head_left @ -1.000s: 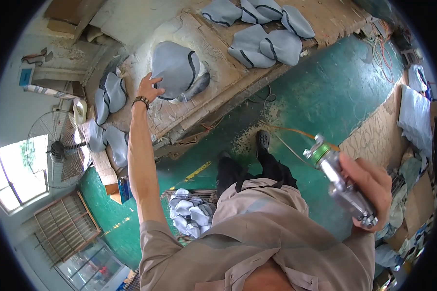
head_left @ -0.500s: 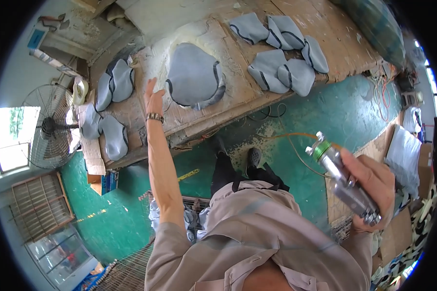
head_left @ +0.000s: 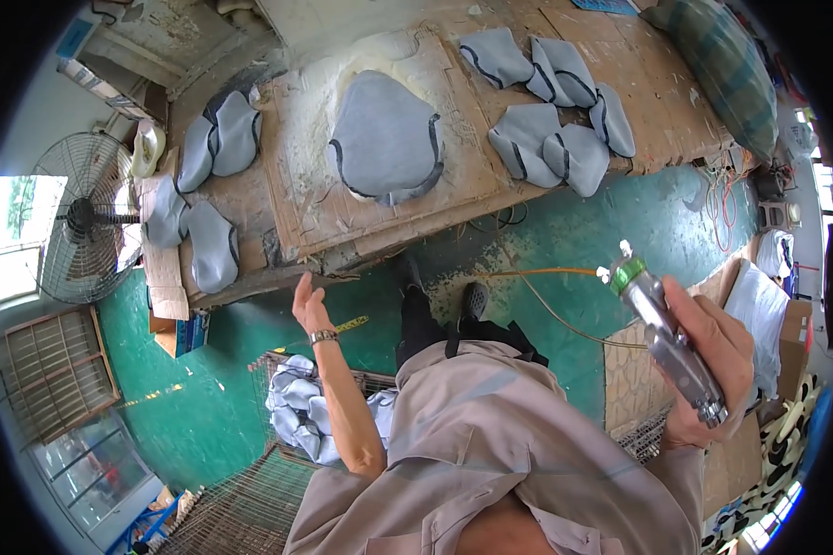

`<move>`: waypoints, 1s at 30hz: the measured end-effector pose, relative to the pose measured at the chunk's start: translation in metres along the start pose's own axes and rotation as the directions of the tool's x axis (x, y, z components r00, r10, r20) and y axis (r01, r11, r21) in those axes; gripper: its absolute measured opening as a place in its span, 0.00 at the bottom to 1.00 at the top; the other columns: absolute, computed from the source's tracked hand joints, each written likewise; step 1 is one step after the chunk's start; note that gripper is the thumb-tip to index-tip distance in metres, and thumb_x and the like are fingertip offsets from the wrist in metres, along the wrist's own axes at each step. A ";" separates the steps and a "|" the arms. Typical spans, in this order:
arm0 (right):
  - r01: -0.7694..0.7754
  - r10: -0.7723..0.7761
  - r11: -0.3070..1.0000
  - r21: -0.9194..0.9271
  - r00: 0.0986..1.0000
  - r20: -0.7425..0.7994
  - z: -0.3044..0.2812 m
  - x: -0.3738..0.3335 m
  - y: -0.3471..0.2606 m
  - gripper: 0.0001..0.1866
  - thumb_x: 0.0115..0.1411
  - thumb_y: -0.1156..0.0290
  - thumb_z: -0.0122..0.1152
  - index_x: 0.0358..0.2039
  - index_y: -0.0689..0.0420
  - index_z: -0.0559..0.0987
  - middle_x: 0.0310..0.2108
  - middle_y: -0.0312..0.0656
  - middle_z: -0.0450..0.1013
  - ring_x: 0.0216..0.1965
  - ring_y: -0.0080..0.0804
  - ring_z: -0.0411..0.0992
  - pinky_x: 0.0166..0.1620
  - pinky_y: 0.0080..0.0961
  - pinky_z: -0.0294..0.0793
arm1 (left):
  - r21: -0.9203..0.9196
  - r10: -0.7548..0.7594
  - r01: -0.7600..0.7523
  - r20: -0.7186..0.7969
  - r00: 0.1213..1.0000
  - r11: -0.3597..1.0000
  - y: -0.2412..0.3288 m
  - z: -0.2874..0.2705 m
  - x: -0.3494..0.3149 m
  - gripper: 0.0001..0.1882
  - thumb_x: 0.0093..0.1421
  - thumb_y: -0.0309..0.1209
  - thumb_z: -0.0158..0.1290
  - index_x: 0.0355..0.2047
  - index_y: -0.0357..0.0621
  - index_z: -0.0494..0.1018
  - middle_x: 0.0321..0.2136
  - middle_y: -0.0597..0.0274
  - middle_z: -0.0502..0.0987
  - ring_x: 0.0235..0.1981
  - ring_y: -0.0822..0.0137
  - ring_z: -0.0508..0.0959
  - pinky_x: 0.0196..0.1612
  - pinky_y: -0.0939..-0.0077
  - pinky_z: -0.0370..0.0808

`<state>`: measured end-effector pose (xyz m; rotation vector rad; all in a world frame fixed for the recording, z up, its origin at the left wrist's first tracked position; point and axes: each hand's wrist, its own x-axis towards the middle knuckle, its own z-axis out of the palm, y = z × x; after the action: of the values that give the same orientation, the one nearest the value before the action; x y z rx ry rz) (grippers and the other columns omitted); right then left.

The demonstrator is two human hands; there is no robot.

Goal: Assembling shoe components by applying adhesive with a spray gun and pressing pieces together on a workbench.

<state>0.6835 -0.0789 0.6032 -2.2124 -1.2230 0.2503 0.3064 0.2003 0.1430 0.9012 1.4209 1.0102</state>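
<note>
My right hand is wrapped round a silver spray gun with a green ring, held over the floor at the right. A thin hose shows near its nozzle end. My left hand hangs just off the bench's front edge, empty, its fingers slightly curled and apart. Beyond it, a grey fabric piece with black edging lies spread on the bench, touched by neither hand. Pale, crusty residue surrounds it on the cardboard.
Several similar grey pieces lie on the bench to the right, with more grey pieces at the left. A large fan stands at far left. Beside my left arm is a wire basket holding grey pieces.
My left hand has drawn back from beside the middle grey piece to off the bench's front edge. The piece's near right edge looks flatter. My right hand still grips the spray gun.
</note>
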 end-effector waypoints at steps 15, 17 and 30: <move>0.475 -0.496 0.868 0.141 0.842 0.212 -0.034 -0.033 0.057 0.34 0.44 0.71 0.75 0.55 0.66 0.81 0.22 0.39 0.71 0.20 0.30 0.70 0.23 0.23 0.67 | 0.022 0.183 -0.185 0.069 0.981 0.982 0.078 0.104 -0.031 0.28 0.53 0.15 0.53 0.56 0.38 0.79 0.51 0.59 0.81 0.56 0.63 0.77 0.58 0.72 0.70; 0.430 -0.429 0.903 -0.012 0.902 0.041 -0.033 -0.035 0.052 0.35 0.43 0.71 0.76 0.55 0.66 0.80 0.21 0.39 0.70 0.20 0.30 0.71 0.22 0.24 0.68 | 0.026 0.266 -0.268 0.067 0.962 0.963 0.089 0.116 -0.021 0.27 0.54 0.16 0.53 0.56 0.40 0.79 0.53 0.59 0.79 0.55 0.65 0.77 0.56 0.73 0.71; -0.120 0.122 0.992 0.025 0.988 -0.100 -0.059 -0.075 0.072 0.27 0.51 0.59 0.61 0.49 0.61 0.86 0.37 0.47 0.79 0.37 0.35 0.75 0.44 0.27 0.72 | 0.651 0.503 -0.757 0.637 0.584 0.055 0.125 0.204 0.052 0.22 0.48 0.41 0.70 0.46 0.57 0.86 0.62 0.61 0.74 0.69 0.54 0.64 0.69 0.52 0.62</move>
<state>0.7179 -0.1932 0.6000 -2.2568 -1.0302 0.1948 0.5029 0.3101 0.2397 2.6403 1.2625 0.5591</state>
